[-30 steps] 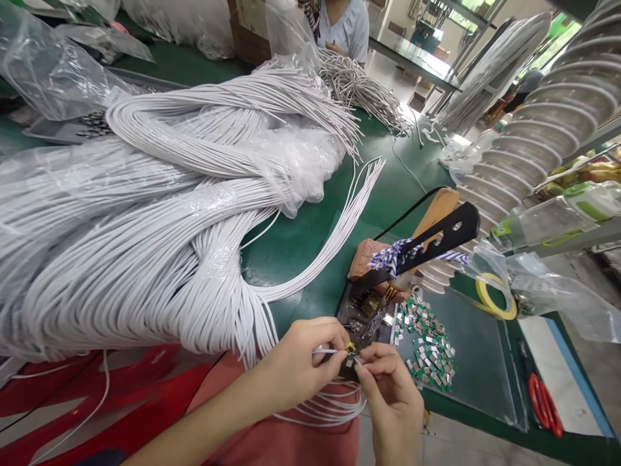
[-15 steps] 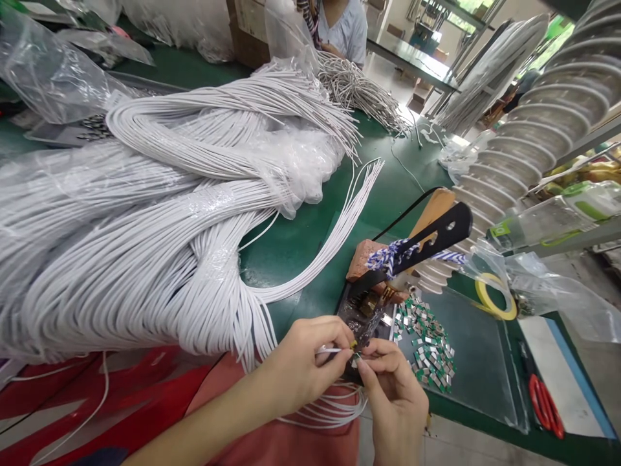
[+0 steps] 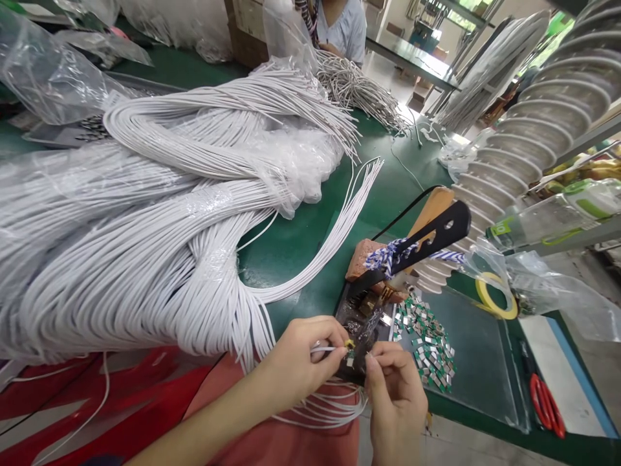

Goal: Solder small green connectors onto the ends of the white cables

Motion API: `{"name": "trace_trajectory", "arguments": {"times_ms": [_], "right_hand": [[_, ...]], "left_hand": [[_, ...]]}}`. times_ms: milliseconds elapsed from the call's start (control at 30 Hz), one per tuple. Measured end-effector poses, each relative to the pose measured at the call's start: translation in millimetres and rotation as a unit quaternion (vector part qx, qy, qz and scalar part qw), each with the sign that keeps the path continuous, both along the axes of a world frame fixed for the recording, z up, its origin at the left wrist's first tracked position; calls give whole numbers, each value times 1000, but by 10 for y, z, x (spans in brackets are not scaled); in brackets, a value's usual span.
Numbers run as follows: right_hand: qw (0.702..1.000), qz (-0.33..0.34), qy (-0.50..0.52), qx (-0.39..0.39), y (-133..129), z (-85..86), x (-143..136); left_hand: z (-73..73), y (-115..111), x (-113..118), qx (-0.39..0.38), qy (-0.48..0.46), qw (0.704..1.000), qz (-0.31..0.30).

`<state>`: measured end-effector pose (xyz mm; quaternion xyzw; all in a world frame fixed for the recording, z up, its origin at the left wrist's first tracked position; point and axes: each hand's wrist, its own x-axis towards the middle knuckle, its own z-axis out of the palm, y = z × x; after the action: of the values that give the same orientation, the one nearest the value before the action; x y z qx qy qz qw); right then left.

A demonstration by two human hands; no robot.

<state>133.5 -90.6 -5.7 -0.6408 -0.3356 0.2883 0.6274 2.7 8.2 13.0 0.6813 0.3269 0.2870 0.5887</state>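
Note:
My left hand (image 3: 310, 353) pinches a white cable (image 3: 326, 349) close to its end, over a dark, stained tray (image 3: 352, 317). A tiny yellow part (image 3: 349, 344) and a small green circuit board (image 3: 350, 357) show at my left fingertips. Just right of them is my right hand (image 3: 398, 382), thumb and forefinger pressed together; what they hold, if anything, is too small to make out. Above the tray, a wooden-handled soldering iron (image 3: 434, 207) is tied with blue-and-white cord (image 3: 385, 257) to a black slotted bracket (image 3: 436, 233) beside a brick (image 3: 363, 259).
Many small circuit boards (image 3: 431, 343) are piled right of the tray. Large bundles of white cable (image 3: 126, 278) cover the left side. A ribbed duct (image 3: 528, 129) hangs at upper right. Yellow tape (image 3: 485, 301) and red-handled pliers (image 3: 546, 401) lie at right. A person (image 3: 342, 29) sits across the table.
My right hand has drawn slightly right, away from the cable end, opening a gap between the hands. My left hand has shifted a little left with the cable.

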Motion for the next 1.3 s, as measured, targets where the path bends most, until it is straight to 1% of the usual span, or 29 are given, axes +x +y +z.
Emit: {"name": "trace_trajectory", "arguments": {"times_ms": [67,100,233,300,367,467,567,667,800,933,1033,1167,1233,1300], "right_hand": [[1000,4,-9,-27,-15,-20,7],[999,19,-15,-49,-24,-33,14],[982,109,-42,-146,-51,-85,59],[977,121,-49,-170,-55,-97,76],[977,114,-46,-176,-50,-95,84],[980,92,-45,-169,-36,-76,89],[984,76,-57,-151,-28,-62,97],[990,76,-34,-118,-26,-67,112],[995,82,0,-65,-16,-93,133],[995,89,4,-50,-15,-107,135],[995,90,10,-49,-33,-88,127],[996,81,17,-21,-70,-42,123],[997,71,4,-10,-83,-29,117],[997,75,-23,-5,-86,-29,96]], "left_hand": [[-46,-2,-11,-10,4,1000,4],[-66,-4,-15,-13,2,1000,4],[-111,-16,-13,-21,-5,1000,1],[-120,-20,-11,-22,1,1000,-6],[-126,-20,-15,-24,-2,1000,-17],[-133,-15,-39,-18,-19,999,-26],[-143,-12,-73,-2,-8,999,-45],[-164,-22,-92,23,9,998,-64],[-191,-46,-78,64,27,995,-70],[-211,-69,-47,73,20,994,-79],[-220,-79,-38,68,13,995,-72],[-197,-72,-43,62,5,997,-56],[-173,-58,-44,64,-5,997,-50],[-151,-44,-38,72,-11,996,-45]]}}
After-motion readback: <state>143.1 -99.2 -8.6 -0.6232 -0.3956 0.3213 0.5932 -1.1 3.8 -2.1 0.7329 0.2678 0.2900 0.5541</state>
